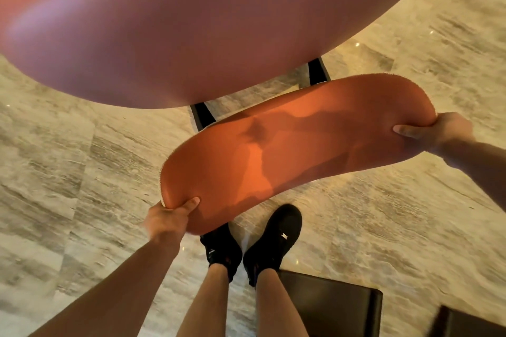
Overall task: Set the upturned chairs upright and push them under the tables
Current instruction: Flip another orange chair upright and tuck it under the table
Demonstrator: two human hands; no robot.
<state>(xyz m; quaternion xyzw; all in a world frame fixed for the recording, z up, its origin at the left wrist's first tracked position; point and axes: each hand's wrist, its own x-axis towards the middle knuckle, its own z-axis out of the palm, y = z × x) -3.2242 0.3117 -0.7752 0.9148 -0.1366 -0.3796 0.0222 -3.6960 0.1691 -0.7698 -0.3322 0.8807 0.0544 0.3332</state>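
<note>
A pale, grey-veined marble floor (383,213) spread beneath everything, with a big round pinkish-brown tabletop (178,22) filling the space beyond the grip. Between the two hands stood the orange upholstered chair back (287,150) — its black legs (202,115) partly hidden under the tabletop's edge. The left hand (167,217) and right hand (435,131) each gripped an end, thumbs pressed into the padding. Nearer than the grip — black shoes (276,238) and a dark square stool (331,306).

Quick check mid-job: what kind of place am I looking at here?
Probably a restaurant or hotel dining room: a large round table, an orange upholstered chair gripped by left hand and right hand, and polished marble-look floor.
</note>
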